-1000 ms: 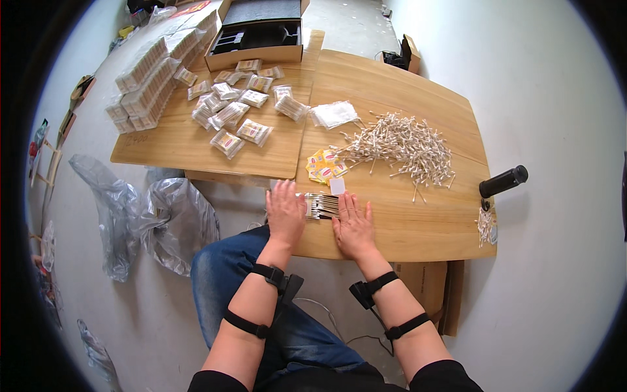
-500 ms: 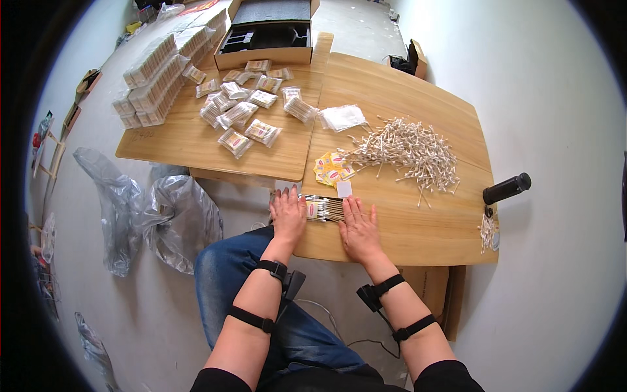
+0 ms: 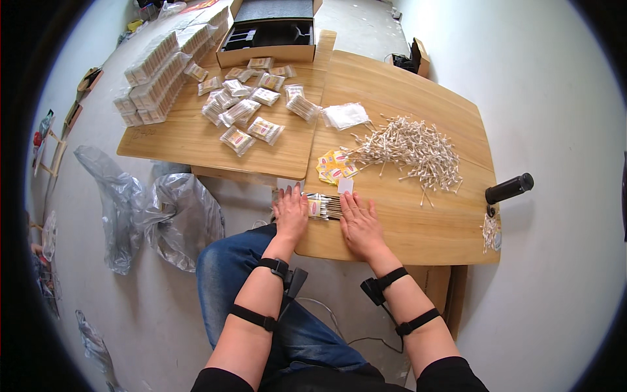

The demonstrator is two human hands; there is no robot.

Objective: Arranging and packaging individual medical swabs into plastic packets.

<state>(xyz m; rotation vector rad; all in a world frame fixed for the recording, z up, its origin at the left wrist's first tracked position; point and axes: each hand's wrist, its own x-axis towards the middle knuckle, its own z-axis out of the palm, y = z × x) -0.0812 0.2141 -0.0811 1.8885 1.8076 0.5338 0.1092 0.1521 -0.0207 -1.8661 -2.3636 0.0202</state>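
Note:
A flat row of cotton swabs point(image 3: 333, 206) lies near the table's front edge, with a small yellow-and-white card point(image 3: 315, 208) at its left part. My left hand point(image 3: 291, 214) presses flat against the left end of the row, fingers stretched out. At the other end, my right hand point(image 3: 360, 226) rests palm down with its fingers extended, touching the swab tips. Both hands are open, and the row's ends are partly hidden beneath them. A blank white card point(image 3: 345, 186) sits just beyond the row. Behind it is a small pile of yellow printed cards point(image 3: 335, 167).
Loose cotton swabs point(image 3: 421, 153) form a large heap at the right. Clear bags point(image 3: 346, 115) lie behind the cards. Filled swab packets point(image 3: 266, 130) and stacked packs point(image 3: 153, 85) occupy the left table. A black cylinder point(image 3: 509, 189) stands out at the right edge; an open box point(image 3: 266, 55) is at the back.
The whole view has shifted very slightly. Both hands stay flat at the two ends of the swab row, with no clear movement.

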